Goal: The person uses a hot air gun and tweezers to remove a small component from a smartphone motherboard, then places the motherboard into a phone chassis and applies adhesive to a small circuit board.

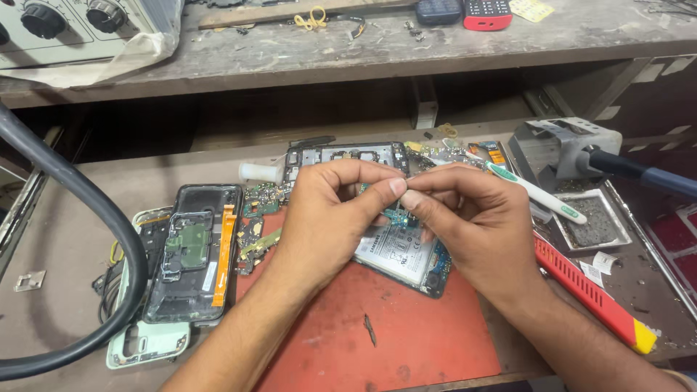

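Two bare hands meet over one opened phone (403, 255) with its battery exposed, lying on one red mat (406, 334). Left hand (327, 218) comes in from 7 o'clock, thumb and forefinger pinched tight. Right hand (465, 225) comes from 4 o'clock, also pinched, tips touching the left's; one white-green tweezers (537, 192) lies across its fingers, pointing to 3 o'clock. Whatever sits between the fingertips is too small to tell.

At 9 o'clock of the hands: one stripped phone frame (192, 254) with orange flex, on one pale green case (145, 345). One red-yellow tool (592, 294) at 4 o'clock. Two keypad phones (465, 11) on the shelf at 12 o'clock.
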